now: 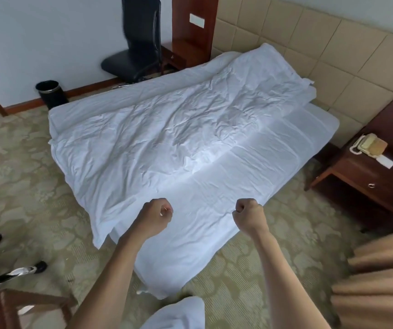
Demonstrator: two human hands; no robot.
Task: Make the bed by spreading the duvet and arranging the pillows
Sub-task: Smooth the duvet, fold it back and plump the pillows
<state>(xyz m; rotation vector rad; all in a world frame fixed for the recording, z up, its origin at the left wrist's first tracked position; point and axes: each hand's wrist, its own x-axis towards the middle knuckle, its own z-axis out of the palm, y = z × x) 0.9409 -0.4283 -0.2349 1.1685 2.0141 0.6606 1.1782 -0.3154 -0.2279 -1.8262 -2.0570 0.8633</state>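
Both fists' curled fingers (167,208) above duvet (167,129), apparently empty.

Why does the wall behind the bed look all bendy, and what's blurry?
Head view: the wide-angle lens bends the headboard and bed; the curtain at the right edge is smeared; soft light, brightest on the duvet middle.

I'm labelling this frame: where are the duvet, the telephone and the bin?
duvet (167,129): head view, its crumpled middle.
telephone (370,144): head view, its beige body.
bin (49,92): head view, its black side wall.
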